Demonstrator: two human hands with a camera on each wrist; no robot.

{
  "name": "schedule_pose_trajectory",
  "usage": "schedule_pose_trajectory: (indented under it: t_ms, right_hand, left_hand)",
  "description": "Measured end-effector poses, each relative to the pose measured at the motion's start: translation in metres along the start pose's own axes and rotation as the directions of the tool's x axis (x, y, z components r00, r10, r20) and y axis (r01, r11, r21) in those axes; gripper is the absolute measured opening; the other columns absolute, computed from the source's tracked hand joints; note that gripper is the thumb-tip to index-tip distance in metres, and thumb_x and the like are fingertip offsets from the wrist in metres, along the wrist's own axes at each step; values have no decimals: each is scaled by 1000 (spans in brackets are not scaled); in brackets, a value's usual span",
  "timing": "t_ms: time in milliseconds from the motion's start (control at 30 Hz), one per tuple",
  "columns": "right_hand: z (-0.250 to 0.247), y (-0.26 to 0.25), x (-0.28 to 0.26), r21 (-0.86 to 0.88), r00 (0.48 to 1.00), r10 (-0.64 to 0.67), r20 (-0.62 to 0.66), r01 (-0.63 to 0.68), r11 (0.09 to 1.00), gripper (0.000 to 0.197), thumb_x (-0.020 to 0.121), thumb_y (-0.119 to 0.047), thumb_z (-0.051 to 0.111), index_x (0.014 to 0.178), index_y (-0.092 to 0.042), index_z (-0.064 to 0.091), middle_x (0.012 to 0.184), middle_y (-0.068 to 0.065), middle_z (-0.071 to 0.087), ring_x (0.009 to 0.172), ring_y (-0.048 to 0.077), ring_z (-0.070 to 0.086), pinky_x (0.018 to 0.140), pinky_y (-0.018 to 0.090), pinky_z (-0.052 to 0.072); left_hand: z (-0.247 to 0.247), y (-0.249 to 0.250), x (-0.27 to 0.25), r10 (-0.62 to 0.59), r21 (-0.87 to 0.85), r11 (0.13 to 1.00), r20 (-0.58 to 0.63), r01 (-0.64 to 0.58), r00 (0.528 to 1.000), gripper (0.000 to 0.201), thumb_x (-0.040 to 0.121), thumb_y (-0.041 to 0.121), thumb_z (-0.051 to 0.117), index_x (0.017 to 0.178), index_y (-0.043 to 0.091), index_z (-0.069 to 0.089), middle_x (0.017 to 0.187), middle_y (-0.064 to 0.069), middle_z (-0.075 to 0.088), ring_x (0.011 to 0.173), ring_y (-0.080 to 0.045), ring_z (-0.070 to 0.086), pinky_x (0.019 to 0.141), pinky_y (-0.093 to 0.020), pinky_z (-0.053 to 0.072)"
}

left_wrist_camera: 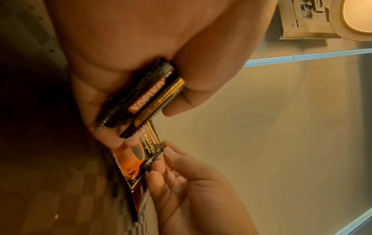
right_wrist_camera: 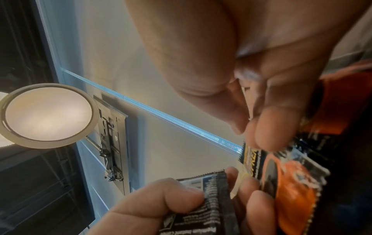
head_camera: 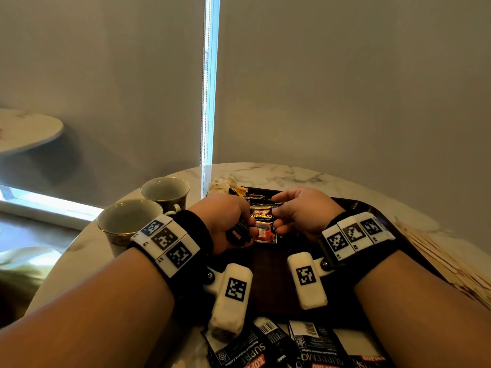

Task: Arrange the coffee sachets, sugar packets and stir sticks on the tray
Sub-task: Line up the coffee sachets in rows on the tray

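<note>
A tray [head_camera: 372, 208] sits on a table [head_camera: 279, 173]. Two cups [head_camera: 148, 205] stand left of the tray, stir sticks [head_camera: 435, 251] lie right of it, coffee sachets [head_camera: 261, 224] lie on it, more sachets [head_camera: 292, 343] at its near edge.

black Kopiko sachet [head_camera: 261, 224], flat on tray [head_camera: 273, 285]

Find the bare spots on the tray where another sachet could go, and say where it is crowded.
The tray is bare in its middle, between both wrists, and at its right edge. Crowded: the far end, where left hand and right hand work on sachets, and the near edge.
</note>
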State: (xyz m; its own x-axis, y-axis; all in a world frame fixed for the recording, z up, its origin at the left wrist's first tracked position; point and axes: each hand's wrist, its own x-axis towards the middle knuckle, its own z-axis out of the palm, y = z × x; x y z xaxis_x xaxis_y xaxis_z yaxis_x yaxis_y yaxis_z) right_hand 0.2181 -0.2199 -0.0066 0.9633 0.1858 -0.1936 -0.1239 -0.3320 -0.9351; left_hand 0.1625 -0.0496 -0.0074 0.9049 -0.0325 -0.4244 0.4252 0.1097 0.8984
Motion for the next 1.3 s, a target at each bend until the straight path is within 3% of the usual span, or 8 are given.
schedule_pose_trajectory:
  t_ms: [167,400,467,567,700,1000,1167,1300]
  right_hand:
    - [3,-2,1,47,999,-5,-49,7,999,30,93,11,54,118,-4,54,99,22,64,69,26,70,63,36,60]
    - [5,-4,-3,47,999,24,-43,-22,999,21,94,9,50,109,-5,55,99,21,63,83,32,73,81,43,61]
    - [6,-4,-4,40,998,17,-52,-15,999,18,94,7,51,108,-3,56,98,21,64,80,32,73,78,42,61]
    - [6,-5,-6,20,999,-4,-48,5,1000,11,97,0,51,107,0,55,89,19,61,66,28,71,59,34,60]
    - [5,-8,-11,-8,1000,4,-7,-4,1000,7,97,-3,50,102,-1,53,72,14,61,57,26,66,45,30,51]
    - [6,-10,-13,-17,996,64,57,-63,998,11,96,-6,50,102,2,55,73,15,65,62,28,69,52,31,56]
    - [8,-9,-14,-83,989,99,112,-90,993,12,95,-6,48,99,1,56,65,12,68,65,30,71,57,32,55]
    - [7,-8,-13,-95,984,124,130,-112,989,15,95,-6,49,102,4,57,68,13,69,70,30,71,61,33,58]
  left_hand:
    - [0,0,1,-7,14,1000,-9,8,1000,19,96,-3,42,111,3,53,96,-15,58,77,-25,62,70,-40,54]
    - [-2,0,2,-10,9,1000,-13,10,1000,29,96,-1,45,124,3,49,108,-17,59,88,-28,66,70,-41,58]
    - [-2,0,2,-6,11,1000,-13,7,1000,28,96,-2,45,123,4,49,108,-16,59,83,-27,66,72,-41,57]
    - [-1,0,2,-2,19,1000,-19,2,1000,27,96,-2,45,122,3,50,108,-16,59,80,-25,66,72,-41,57]
    - [-2,-1,2,4,19,1000,-25,-4,1000,30,95,-2,45,124,2,51,107,-17,61,83,-25,64,64,-38,58]
    - [-1,-1,1,28,23,999,-33,-27,999,26,95,-3,42,117,1,54,98,-17,59,79,-25,60,70,-39,54]
    - [0,-1,0,52,17,999,-53,-51,997,24,92,-6,44,111,-1,57,96,-19,62,76,-27,63,63,-37,54]
    - [0,1,0,45,-22,999,-58,-47,997,22,93,-5,46,112,-1,56,101,-18,62,84,-28,63,75,-39,55]
